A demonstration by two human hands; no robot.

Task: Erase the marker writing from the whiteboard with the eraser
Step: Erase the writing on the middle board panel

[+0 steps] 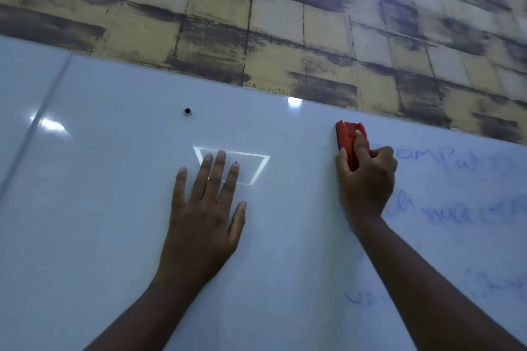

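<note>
Two hands (204, 216) (366, 179), one eraser (349, 141), one whiteboard (114, 236)

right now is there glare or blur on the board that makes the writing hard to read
Head view: glare spots on the whiteboard at the far left and top edge, plus a reflected square light frame under the left hand; blue writing right of the eraser is faint and blurred; wide-angle tilt.

Place: likely a classroom or office.
Evidence: wall-mounted whiteboard (119, 236) with blue marker writing (445, 208) at 3 o'clock.
Wall: yellow block-patterned wallpaper (285, 8) at 12 o'clock.
</note>
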